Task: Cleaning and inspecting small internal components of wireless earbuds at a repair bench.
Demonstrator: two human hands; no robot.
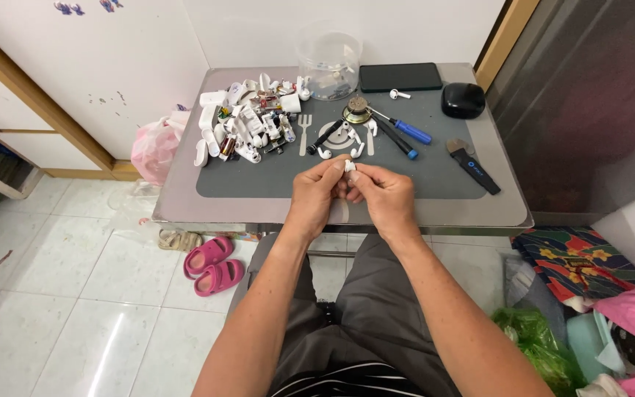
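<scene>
My left hand (317,195) and my right hand (382,195) meet over the near edge of a grey mat (259,180), both pinching one small white earbud (349,167) between the fingertips. A few more white earbuds (339,147) lie on the mat just beyond my hands, beside a small round brass-coloured part (356,112). Two blue-handled screwdrivers (406,132) lie to the right of them.
A pile of white earbud cases and parts (248,121) fills the mat's far left. At the back stand a clear plastic tub (329,62), a black phone (400,76) and a black case (463,100). A black tool (473,165) lies right. Pink sandals (214,265) sit on the floor.
</scene>
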